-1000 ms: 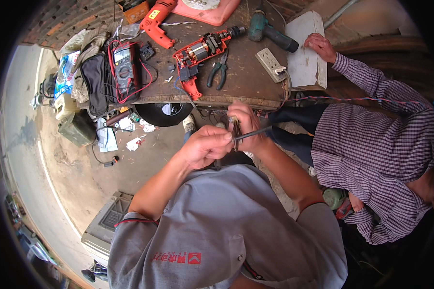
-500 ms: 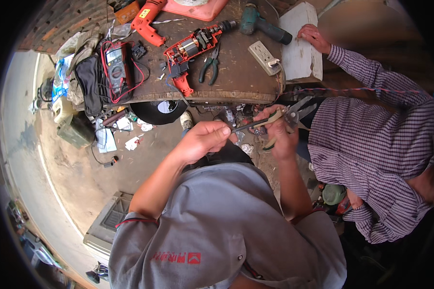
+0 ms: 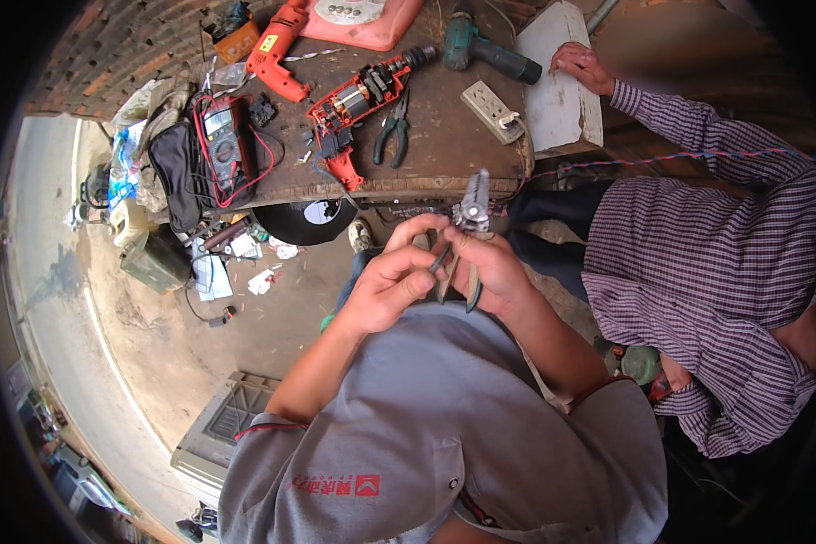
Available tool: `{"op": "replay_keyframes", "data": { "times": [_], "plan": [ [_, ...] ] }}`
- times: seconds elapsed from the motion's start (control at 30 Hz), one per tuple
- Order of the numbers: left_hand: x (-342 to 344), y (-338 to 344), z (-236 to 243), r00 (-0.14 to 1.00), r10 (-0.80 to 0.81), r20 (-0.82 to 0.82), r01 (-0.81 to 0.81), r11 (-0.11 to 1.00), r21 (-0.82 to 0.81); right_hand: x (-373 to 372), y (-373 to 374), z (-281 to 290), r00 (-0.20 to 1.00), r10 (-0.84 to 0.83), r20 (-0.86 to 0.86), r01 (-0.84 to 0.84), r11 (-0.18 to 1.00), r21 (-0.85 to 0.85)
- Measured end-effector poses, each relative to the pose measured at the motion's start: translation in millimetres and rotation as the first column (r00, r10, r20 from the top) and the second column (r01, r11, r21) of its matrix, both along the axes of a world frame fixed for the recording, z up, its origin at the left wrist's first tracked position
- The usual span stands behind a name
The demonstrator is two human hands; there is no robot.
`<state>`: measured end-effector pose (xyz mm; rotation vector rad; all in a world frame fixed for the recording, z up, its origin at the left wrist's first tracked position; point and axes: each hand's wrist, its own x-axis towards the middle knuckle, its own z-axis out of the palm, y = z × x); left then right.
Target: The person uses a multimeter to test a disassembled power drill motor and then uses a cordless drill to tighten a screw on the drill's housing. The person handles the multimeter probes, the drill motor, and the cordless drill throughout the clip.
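My right hand [image 3: 494, 272] is closed round a wire stripper [image 3: 473, 210]. Its metal jaws point away from me and its beige-and-dark handles hang down below the fingers. Close beside it, my left hand [image 3: 390, 288] pinches a thin dark cord [image 3: 440, 261], whose ends are hidden among the fingers. Both hands meet just short of the table [image 3: 426, 172]. On that table lies a red drill with its casing opened [image 3: 358, 98], the motor and gears showing. A pair of dark-handled pliers [image 3: 392, 134] rests to its right.
A multimeter [image 3: 222, 136] with red leads lies at left, near a whole red drill [image 3: 276, 54]. A green cordless drill [image 3: 480, 50] and a power strip [image 3: 492, 111] are at right. A co-worker's hand [image 3: 582, 68] rests on a white board [image 3: 562, 109].
Both hands have drawn together and nearer my body. The stripper has swung from pointing right to pointing away from me. The cord no longer stretches visibly between the hands.
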<state>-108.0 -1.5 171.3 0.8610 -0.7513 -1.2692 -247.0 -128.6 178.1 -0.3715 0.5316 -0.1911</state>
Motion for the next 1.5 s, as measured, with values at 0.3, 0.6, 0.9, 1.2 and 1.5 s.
{"op": "replay_keyframes", "data": {
  "times": [0.3, 0.6, 0.9, 1.2, 1.5],
  "plan": [
    [6.9, 2.2, 0.0, 0.989, -0.036, -0.145, 0.038, 0.999, 0.013, -4.0, 4.0, -5.5, 0.913, -0.088, -0.398, -0.291, 0.542, -0.789],
    [12.1, 13.1, -5.1, 0.968, -0.028, -0.247, 0.034, 0.999, 0.022, -18.2, -43.3, 54.3, 0.943, -0.14, -0.303, -0.33, -0.528, -0.782],
    [13.7, 11.0, -0.2, 0.997, 0.006, -0.071, -0.005, 1.0, 0.018, -18.8, -36.7, 77.9, 0.901, -0.188, -0.391, -0.423, -0.576, -0.7],
    [17.0, 12.5, 1.2, 1.0, 0.018, 0.005, -0.018, 0.999, 0.045, -17.4, -33.1, 84.6, 0.875, -0.195, -0.443, -0.469, -0.562, -0.681],
    [16.7, 12.1, 1.0, 0.99, 0.001, -0.14, 0.009, 0.998, 0.069, -19.4, -33.9, 51.9, 0.921, -0.106, -0.374, -0.381, -0.44, -0.813]
  ]
}}
